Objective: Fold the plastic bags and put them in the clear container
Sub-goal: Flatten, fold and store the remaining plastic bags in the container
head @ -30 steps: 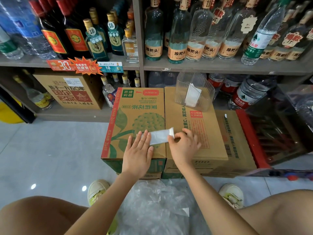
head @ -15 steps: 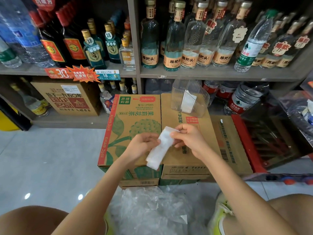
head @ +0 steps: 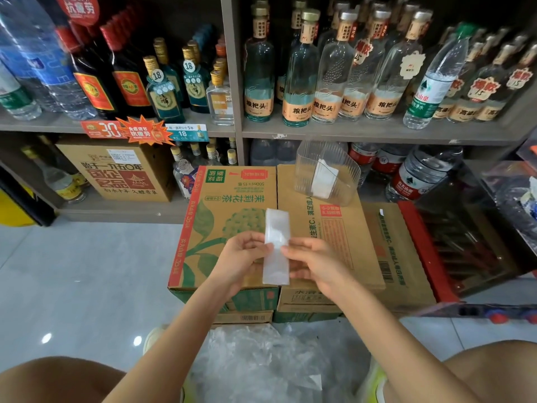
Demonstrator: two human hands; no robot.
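Observation:
A folded plastic bag point(head: 276, 245), a narrow whitish strip, stands upright in the air above the cardboard boxes. My left hand point(head: 244, 257) pinches its left edge and my right hand point(head: 312, 261) pinches its right edge, both near the middle of the strip. The clear container point(head: 345, 173), ribbed and see-through, sits on the far end of the right box with a folded bag point(head: 324, 181) inside it. A heap of loose clear plastic bags point(head: 261, 365) lies on the floor between my knees.
Two cardboard boxes point(head: 220, 228) side by side serve as the work surface, with a third box point(head: 398, 242) and a red crate point(head: 430, 257) to the right. Shelves with many glass bottles point(head: 299, 82) stand right behind. Grey tiled floor point(head: 87, 271) lies to the left.
The folded bag was pressed flat on the boxes, then lifted by both hands. It has turned from a slanted hang to an upright strip held between both hands.

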